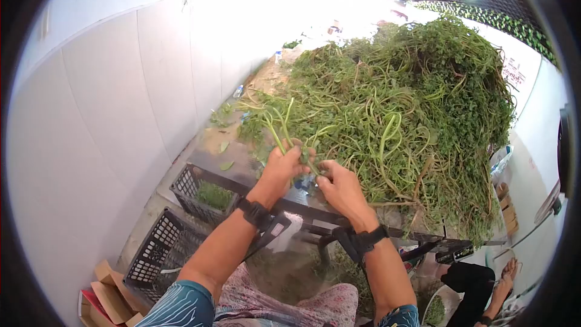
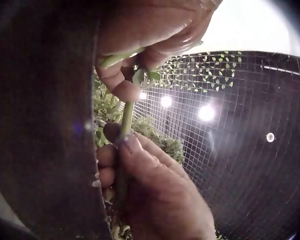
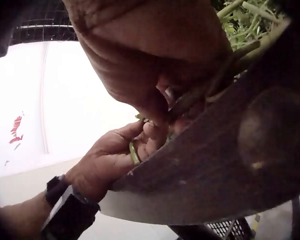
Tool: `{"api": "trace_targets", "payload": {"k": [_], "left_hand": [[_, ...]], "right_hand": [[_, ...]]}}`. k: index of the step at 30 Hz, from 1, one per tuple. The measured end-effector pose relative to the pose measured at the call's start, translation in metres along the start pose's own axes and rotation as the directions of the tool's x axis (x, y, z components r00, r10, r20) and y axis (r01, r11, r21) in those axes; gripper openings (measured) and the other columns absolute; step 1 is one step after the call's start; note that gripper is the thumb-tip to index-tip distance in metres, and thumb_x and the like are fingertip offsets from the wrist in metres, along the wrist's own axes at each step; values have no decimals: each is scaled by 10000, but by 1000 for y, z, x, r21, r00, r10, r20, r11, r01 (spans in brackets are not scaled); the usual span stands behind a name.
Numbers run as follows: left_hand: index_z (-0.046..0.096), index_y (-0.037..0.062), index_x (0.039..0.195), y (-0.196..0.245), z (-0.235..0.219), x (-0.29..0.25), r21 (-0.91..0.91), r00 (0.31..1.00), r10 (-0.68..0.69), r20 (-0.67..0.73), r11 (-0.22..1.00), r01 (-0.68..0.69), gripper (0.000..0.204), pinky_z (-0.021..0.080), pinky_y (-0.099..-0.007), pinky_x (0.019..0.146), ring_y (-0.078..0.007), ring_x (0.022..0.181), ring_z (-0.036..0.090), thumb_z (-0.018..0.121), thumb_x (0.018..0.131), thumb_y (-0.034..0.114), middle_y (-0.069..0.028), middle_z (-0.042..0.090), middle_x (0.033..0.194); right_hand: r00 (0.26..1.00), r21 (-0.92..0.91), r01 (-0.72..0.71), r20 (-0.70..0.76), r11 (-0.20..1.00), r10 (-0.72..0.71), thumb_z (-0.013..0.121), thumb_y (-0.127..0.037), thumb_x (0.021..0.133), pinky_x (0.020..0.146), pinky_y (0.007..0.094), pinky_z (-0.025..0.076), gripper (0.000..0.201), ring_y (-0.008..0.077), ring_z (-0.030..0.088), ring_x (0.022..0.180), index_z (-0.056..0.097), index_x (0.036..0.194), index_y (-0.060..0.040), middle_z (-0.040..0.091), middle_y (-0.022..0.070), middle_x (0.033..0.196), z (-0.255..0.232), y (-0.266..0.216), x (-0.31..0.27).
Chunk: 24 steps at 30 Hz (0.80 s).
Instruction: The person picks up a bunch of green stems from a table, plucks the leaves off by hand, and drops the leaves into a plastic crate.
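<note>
In the head view my left hand (image 1: pixel 282 168) grips a few green plant stems (image 1: pixel 276 132) that stick up past the fingers. Beside it, to the right, my right hand (image 1: pixel 342 188) has thumb and fingers on the lower part of a leafy stem. The left wrist view shows that stem (image 2: pixel 127 119) running between both hands, pinched by the right thumb and fingers below and the left fingers above. In the right wrist view a short piece of green stem (image 3: pixel 134 153) lies across the left fingers. A huge heap of leafy stems (image 1: pixel 387 121) lies just beyond my hands.
Two black plastic crates stand at lower left; the nearer crate (image 1: pixel 158 248) is beside cardboard boxes (image 1: pixel 115 293), the other crate (image 1: pixel 184 183) holds greens. A white wall (image 1: pixel 115 97) runs along the left. Another person's arm (image 1: pixel 501 290) shows at lower right.
</note>
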<state>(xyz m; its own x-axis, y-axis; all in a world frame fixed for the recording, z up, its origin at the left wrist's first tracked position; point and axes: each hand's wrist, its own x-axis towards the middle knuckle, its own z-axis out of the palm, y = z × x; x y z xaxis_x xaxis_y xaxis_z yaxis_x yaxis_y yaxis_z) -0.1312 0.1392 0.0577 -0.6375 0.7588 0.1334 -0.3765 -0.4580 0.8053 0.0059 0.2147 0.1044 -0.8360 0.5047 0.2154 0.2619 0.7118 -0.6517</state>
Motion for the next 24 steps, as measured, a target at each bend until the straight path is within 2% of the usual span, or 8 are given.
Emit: {"api": "trace_targets", "payload": {"k": [2,6,9,10,13,16,19,24], "left_hand": [[428,85,1036,-1,-4,0,-60,1000,-20,20,998,21,154,501,-318,642,-234,841,603,438,887,120,-137,586,975],[429,99,1021,1,-5,1,-143,998,-61,13,988,62,129,513,-326,636,-261,857,610,422,893,101,-138,586,976],[419,85,1014,3,-2,1,-165,997,-73,-4,984,72,117,513,-328,614,-264,841,611,387,901,86,-140,580,966],[413,75,1008,5,0,0,-166,998,-69,-14,984,66,110,509,-325,607,-261,835,611,374,907,89,-142,576,963],[432,61,992,1,-5,2,-170,998,-62,-27,984,56,105,507,-314,605,-263,840,610,380,905,89,-139,578,962],[420,64,983,2,-6,4,-190,997,-74,-24,979,68,92,488,-305,586,-257,834,609,371,907,82,-130,578,955],[409,62,978,0,-7,6,-191,997,-70,-22,980,65,89,469,-303,562,-252,811,606,358,907,77,-127,576,944],[419,56,971,-4,-12,9,-203,999,-44,6,978,45,93,467,-310,565,-255,796,604,360,904,82,-132,574,938]], "right_hand": [[1000,60,8,2,998,-8,529,-109,772,618,308,442,268,194,549,644,570,1003,21,595,108,719,3,18,-6],[994,0,100,-53,995,-100,530,-79,783,621,288,429,243,166,533,665,565,1005,15,583,99,749,-7,25,-20],[994,-56,61,97,997,-55,540,-68,779,642,289,430,264,171,535,690,547,1029,18,587,102,782,-23,24,-25],[991,-56,31,135,998,-23,528,-52,777,674,304,439,293,188,557,738,521,1063,13,596,116,844,-26,23,-27],[970,-28,236,-49,971,-237,512,-63,738,733,370,454,294,345,569,797,527,1021,15,586,200,901,-21,30,-30],[901,-75,267,-335,961,-277,474,-6,759,763,331,458,320,277,589,825,510,1077,11,590,175,979,-25,41,-34],[885,341,74,-456,937,96,457,15,791,767,281,457,289,178,586,831,532,1070,0,610,124,940,-48,44,-47],[879,393,12,-442,919,177,482,-21,816,708,249,459,204,104,560,787,575,996,-3,613,71,848,-72,54,-71]]}}
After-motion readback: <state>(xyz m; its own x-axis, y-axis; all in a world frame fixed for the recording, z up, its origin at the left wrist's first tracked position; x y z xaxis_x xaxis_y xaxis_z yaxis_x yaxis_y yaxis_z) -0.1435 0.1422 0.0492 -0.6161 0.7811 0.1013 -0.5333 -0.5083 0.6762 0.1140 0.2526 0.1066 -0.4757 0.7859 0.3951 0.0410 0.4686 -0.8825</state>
